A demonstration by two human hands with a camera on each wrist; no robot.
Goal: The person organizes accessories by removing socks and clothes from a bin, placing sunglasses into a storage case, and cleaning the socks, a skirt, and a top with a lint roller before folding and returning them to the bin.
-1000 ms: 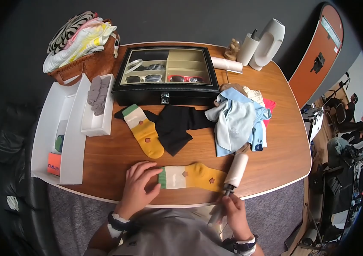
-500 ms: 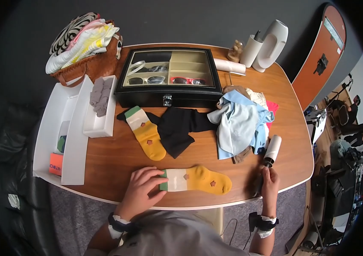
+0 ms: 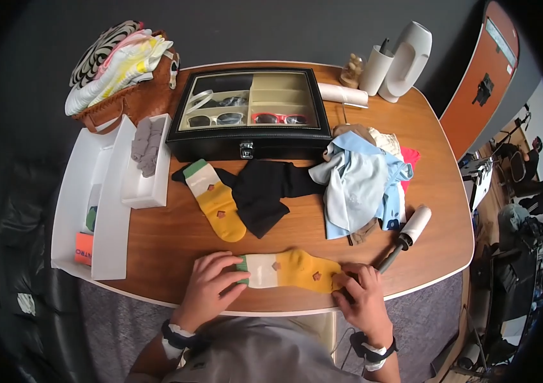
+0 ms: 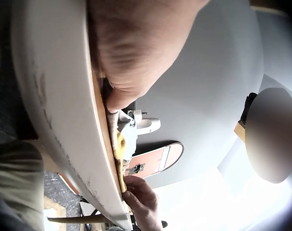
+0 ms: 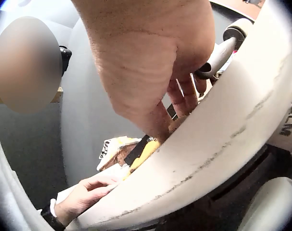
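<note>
A yellow, cream and green sock (image 3: 294,269) lies flat along the table's front edge, with brown star-like patches on it. At its green cuff rests my left hand (image 3: 209,285), fingers fairly straight and fingertips right at the ribbing. My right hand (image 3: 362,297) has its thumb and fingers bent at the yellow toe and pinches it. Just beyond that hand a lint roller (image 3: 416,225) with a grey handle lies on the table, unheld. The matching sock (image 3: 219,207) lies farther back, partly over black clothing (image 3: 264,195).
A black glasses case (image 3: 246,121) stands at the back. White boxes (image 3: 110,223) are at the left, beside a brown basket (image 3: 124,105) of folded cloths. Light blue clothing (image 3: 354,191) lies at the right. White containers (image 3: 405,60) and a paper roll (image 3: 343,95) stand behind.
My right hand carried the lint roller off the sock to the right, put it down and came back to the sock's toe. The left hand stayed at the cuff.
</note>
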